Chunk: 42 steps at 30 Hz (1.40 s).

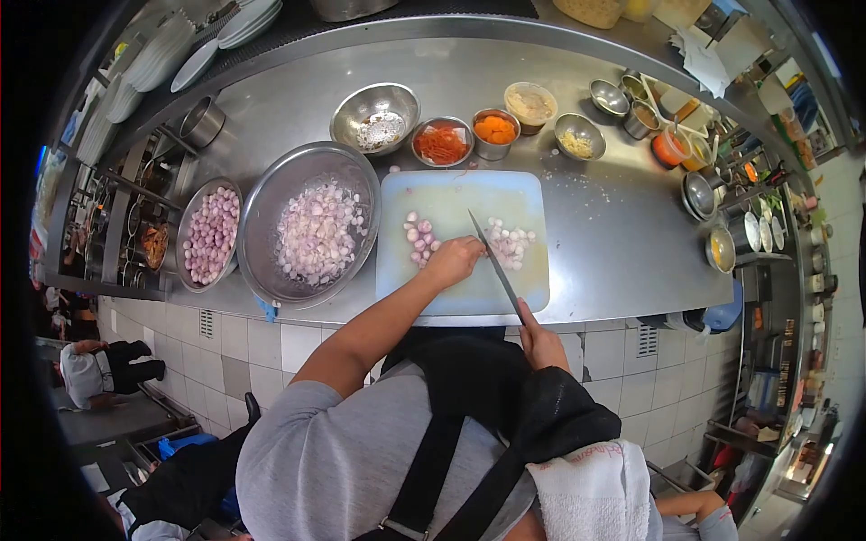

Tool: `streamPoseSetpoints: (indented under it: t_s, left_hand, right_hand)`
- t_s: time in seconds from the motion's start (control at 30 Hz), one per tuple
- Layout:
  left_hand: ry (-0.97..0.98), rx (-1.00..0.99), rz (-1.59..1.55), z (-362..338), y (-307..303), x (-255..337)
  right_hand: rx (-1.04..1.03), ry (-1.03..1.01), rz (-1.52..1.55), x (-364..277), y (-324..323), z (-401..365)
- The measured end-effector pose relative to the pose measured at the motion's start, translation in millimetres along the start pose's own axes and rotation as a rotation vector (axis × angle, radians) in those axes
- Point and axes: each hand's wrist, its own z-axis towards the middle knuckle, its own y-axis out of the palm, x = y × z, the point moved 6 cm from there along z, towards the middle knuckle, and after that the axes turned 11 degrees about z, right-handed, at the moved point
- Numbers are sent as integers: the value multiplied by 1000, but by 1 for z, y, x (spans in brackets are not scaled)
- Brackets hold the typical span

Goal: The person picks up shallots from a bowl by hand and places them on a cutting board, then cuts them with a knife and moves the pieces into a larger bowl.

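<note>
My right hand [544, 346] grips the handle of a long kitchen knife [502, 273], its blade pointing away from me over a pale cutting board [460, 194]. Against the left side of the blade, my left hand [455, 261] is closed, fingers curled down on what seems to be a shallot, mostly hidden under them. Peeled whole shallots [419, 236] lie on the board left of that hand. To the right of the blade is a loose group of paler, cut shallots [512, 243].
Left of the board stand a large steel bowl [262, 180] of sliced shallots and a smaller bowl [185, 270] of whole ones. Behind it are a steel bowl [374, 95], red strips [442, 142], orange pieces [494, 129], a plastic tub [530, 104] and chopped yellow bits [577, 142]. Other people are nearby.
</note>
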Motion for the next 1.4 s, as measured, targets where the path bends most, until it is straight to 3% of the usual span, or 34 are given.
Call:
streamPoseSetpoints:
  t_s: [0.67, 0.8, 0.9, 1.4]
  left_hand:
    - [17, -24, 23, 1, -1, 0]
    - [34, -14, 31, 0, 0, 0]
    - [-15, -37, 4, -1, 2, -2]
    - [22, -14, 25, -1, 5, -4]
  right_hand:
    - [-34, 27, -57, -16, -27, -38]
    - [-38, 48, -44, -4, -16, -30]
    - [4, -48, 0, 14, 5, -13]
    - [-23, -7, 5, -21, -26, -38]
